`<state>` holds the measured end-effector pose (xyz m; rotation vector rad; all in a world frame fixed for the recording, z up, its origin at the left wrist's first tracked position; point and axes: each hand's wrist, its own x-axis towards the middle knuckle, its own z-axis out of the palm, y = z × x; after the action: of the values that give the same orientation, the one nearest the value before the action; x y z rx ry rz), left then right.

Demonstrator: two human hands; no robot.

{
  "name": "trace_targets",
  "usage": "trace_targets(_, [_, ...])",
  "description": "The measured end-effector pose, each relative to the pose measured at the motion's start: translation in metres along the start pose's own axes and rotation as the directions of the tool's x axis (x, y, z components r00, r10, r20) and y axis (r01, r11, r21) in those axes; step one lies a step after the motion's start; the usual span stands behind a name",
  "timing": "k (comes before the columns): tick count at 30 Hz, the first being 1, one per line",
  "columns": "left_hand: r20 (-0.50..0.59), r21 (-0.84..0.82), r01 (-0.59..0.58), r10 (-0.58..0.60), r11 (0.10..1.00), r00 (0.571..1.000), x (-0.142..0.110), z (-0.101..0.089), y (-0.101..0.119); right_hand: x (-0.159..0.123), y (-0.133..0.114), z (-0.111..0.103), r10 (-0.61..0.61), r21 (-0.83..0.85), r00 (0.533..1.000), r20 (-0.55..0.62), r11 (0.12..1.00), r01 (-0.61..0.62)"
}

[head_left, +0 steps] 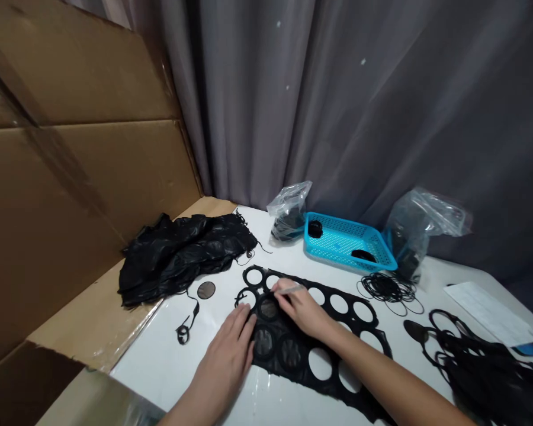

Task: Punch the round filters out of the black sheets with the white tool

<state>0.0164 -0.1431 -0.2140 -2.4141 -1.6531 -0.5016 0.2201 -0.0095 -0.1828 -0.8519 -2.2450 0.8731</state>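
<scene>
A black sheet with rows of round holes lies flat on the white table. Some of its rings show dark mesh inside; others show the white tabletop. My left hand rests on the sheet's left edge, fingers stretched out and lying flat. In a pinch, my right hand holds a thin, pale, pen-like tool over a ring in the upper left of the sheet. Its tip is too small to make out. A loose dark mesh disc lies to the left of the sheet, near a curled black scrap.
Crumpled black material is heaped at the left, beside a large cardboard box. Behind the sheet stand a blue basket and two clear bags. Black cords, black ringed scraps and white paper lie right.
</scene>
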Motion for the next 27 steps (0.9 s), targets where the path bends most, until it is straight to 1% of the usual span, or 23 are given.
trace_targets(2, [0.008, -0.04, -0.03, 0.031, 0.999, 0.999, 0.004, 0.004, 0.007, -0.012, -0.005, 0.008, 0.007, 0.026, 0.996, 0.085, 1.0, -0.01])
trace_targets(5, [0.012, -0.073, -0.039, 0.04, 0.997, 0.999, 0.005, 0.01, 0.011, -0.016, -0.005, 0.015, 0.052, 0.069, 0.991, 0.122, 0.996, -0.061])
trace_targets(8, [0.025, -0.088, -0.034, 0.036, 0.996, 0.999, 0.002, 0.012, 0.008, -0.013, -0.002, 0.016, 0.067, 0.113, 0.989, 0.129, 0.99, -0.082])
trace_targets(11, [0.037, -0.067, -0.042, 0.044, 0.997, 0.998, 0.0, 0.011, 0.006, -0.012, -0.001, 0.014, 0.068, 0.136, 0.989, 0.132, 0.987, -0.086])
trace_targets(23, [0.064, -0.042, -0.042, 0.045, 0.998, 0.997, 0.001, 0.007, 0.006, -0.011, -0.001, 0.013, 0.068, 0.147, 0.989, 0.129, 0.985, -0.087])
trace_targets(27, [0.068, -0.058, -0.033, 0.037, 0.998, 0.997, 0.001, 0.007, 0.006, -0.014, -0.004, 0.012, 0.045, 0.094, 0.989, 0.137, 0.994, -0.058])
